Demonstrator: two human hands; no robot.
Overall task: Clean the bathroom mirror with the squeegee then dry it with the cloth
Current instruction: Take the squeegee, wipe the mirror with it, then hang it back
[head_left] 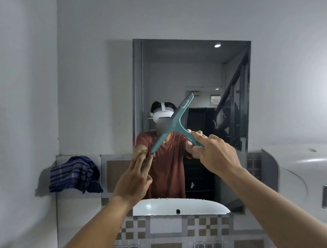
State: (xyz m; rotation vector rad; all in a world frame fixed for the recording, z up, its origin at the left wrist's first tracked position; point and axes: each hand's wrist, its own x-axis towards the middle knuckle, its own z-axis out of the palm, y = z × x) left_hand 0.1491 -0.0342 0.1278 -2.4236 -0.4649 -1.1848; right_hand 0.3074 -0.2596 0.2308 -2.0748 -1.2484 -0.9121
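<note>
Presently the right hand (215,153) pinches the squeegee (175,123) handle, left hand (135,176) fingers pressed together beneath its blade tip; tilted blade risks streaking the mirror (193,67).

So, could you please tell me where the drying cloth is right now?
In the head view, the striped blue cloth lies bunched on the tiled ledge at left, beside the mirror, untouched by both hands.

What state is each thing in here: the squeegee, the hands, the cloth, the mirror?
squeegee: raised before the mirror, blade tilted diagonally.
right hand: closed around the squeegee's handle.
left hand: fingers at the blade's lower end.
cloth: crumpled on the tiled ledge, untouched.
mirror: upright on the wall, reflecting the person.
</note>
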